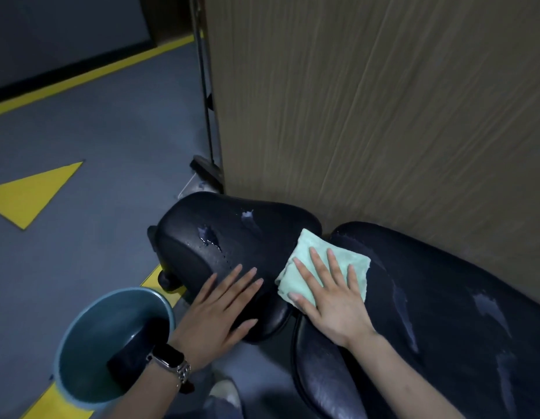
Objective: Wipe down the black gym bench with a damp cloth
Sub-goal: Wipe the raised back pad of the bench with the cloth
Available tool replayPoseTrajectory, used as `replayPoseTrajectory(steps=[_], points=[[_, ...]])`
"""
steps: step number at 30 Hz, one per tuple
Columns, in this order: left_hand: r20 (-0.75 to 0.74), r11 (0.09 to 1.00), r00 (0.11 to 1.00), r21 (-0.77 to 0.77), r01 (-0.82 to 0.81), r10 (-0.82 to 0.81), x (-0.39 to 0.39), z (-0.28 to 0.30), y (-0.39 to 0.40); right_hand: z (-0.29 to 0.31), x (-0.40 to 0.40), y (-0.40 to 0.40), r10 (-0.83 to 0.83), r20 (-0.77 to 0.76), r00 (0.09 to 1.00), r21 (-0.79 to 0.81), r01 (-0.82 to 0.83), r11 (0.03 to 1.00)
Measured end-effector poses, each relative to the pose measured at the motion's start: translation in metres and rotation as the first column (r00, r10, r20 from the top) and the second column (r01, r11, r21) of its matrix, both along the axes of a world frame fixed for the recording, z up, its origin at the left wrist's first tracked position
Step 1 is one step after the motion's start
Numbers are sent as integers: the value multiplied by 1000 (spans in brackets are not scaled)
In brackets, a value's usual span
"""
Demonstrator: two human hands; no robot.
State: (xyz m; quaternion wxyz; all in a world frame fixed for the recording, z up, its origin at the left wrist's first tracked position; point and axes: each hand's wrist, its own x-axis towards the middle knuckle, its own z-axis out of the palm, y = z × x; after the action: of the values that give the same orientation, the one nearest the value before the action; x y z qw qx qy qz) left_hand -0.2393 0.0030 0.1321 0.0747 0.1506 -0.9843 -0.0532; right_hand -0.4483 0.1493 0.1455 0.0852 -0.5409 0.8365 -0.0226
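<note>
Right hand [332, 300] fingers flat on cloth [338, 261]; left hand [220, 309] flat; bench [444, 297] cut off.

Black bench padding [232, 237] looks like pebbled vinyl, wet and glossy; the mint cloth [323, 261] is soft terry; the teal bucket [81, 328] smooth plastic.

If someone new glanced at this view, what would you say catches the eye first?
Probably the pale green cloth, pressed flat under the right hand where the black bench's two pads meet. Next, the left hand resting open on the smaller pad, and the teal bucket on the floor at lower left.
</note>
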Motion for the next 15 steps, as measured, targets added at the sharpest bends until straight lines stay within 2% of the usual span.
replayPoseTrajectory(steps=[5,11,15], points=[[5,999,999,18,48,-48,0,-13,-2,16,-28,-44,46,181,982,26,-52,998],[-30,996,996,30,90,-89,-9,-17,-8,13,-45,-82,76,127,989,57,-84,995],[-50,995,994,25,98,-97,-9,-16,-10,6,-45,-90,98,128,987,24,-102,994]])
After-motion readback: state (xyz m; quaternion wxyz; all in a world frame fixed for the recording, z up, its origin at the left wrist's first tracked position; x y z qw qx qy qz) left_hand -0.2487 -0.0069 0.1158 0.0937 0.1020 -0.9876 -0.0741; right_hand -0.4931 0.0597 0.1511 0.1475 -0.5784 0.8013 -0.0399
